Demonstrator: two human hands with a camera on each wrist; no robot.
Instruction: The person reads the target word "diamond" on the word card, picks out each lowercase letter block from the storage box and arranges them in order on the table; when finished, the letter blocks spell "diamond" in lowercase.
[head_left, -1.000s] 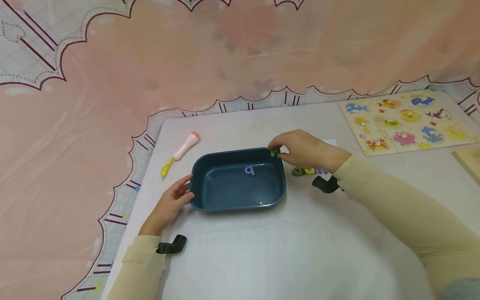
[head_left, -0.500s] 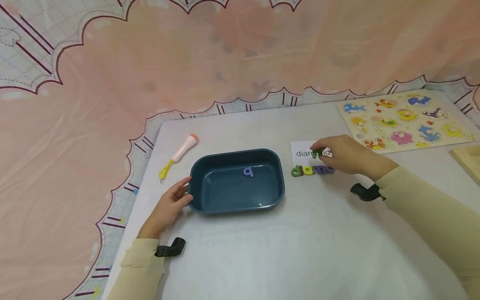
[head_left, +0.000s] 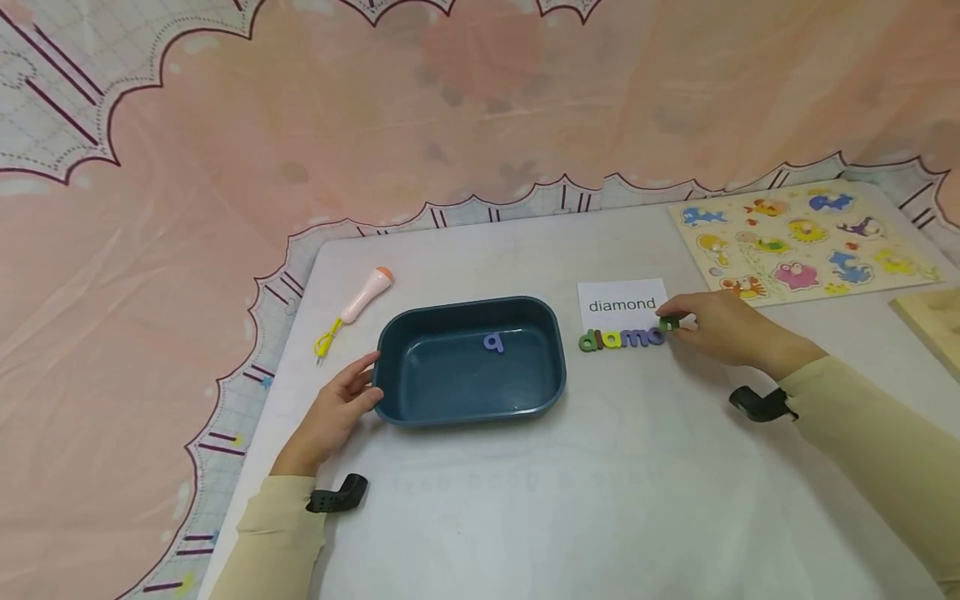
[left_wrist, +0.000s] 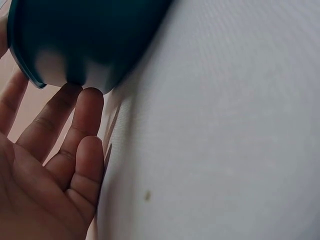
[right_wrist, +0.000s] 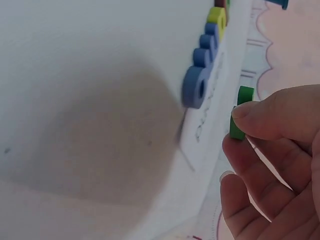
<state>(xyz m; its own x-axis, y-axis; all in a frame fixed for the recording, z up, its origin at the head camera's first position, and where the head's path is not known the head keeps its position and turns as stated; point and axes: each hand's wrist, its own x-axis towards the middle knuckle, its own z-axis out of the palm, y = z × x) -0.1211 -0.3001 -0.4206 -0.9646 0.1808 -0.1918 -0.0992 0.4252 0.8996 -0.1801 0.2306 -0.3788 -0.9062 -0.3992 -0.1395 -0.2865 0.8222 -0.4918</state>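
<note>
In the head view, my right hand (head_left: 731, 329) pinches a small green letter (head_left: 668, 322) between thumb and fingers. It is just right of the purple letter o (head_left: 656, 335), which ends a row of letters reading "diamo"; the green letter's shape is partly hidden. A white card (head_left: 622, 303) printed "diamond" lies right behind the row. In the right wrist view, the green letter (right_wrist: 242, 112) is held above the card. My left hand (head_left: 333, 412) rests against the left end of a dark blue basin (head_left: 471, 410), fingers nearly straight along its wall (left_wrist: 100, 45).
A purple letter (head_left: 492, 342) lies inside the basin. A pink-handled tool with a yellow end (head_left: 360, 304) lies behind and left of it. A sea-animal puzzle board (head_left: 802, 242) is at the back right, with a wooden tray edge (head_left: 930, 325) in front.
My right hand has carried the green letter from the basin's right rim over the card to the right end of the letter row. My left hand has stayed at the basin.
</note>
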